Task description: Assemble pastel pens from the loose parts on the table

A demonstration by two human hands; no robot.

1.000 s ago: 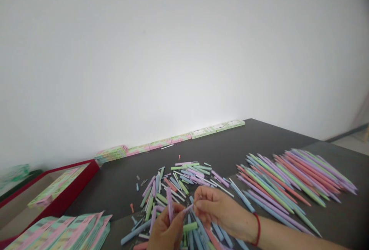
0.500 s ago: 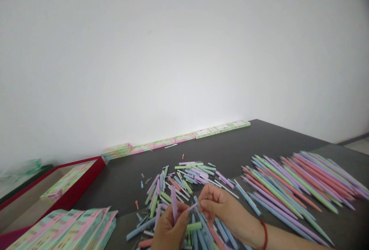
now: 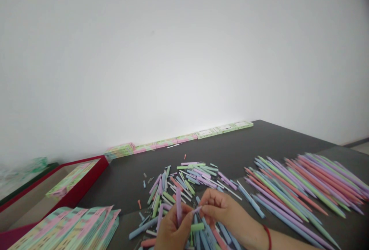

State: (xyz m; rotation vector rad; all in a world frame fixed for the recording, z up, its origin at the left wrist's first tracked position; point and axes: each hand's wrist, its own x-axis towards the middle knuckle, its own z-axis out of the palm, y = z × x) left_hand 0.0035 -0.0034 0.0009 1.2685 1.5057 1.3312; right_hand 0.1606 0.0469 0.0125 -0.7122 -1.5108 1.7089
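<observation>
Left hand (image 3: 174, 229) clamps a purple tube (image 3: 178, 206) upright, thumb meeting a small piece (image 3: 196, 210). Right hand (image 3: 220, 207): fingertips pinched on that piece's other end, above loose parts (image 3: 181, 182). Scarcely any change this past second; both grips persist, so work apparently remains here.

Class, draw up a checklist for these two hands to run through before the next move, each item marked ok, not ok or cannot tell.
1. Left hand holds the purple tube upright: ok.
2. Right hand has its fingertips on the small purple piece: ok.
3. Small purple piece undamaged: cannot tell; fingers partly cover it.
4. Loose parts sorted by colour: not ok; colours lie mixed.
5. Pens laid roughly side by side at the right: ok.
6. Red box open: ok.
</observation>
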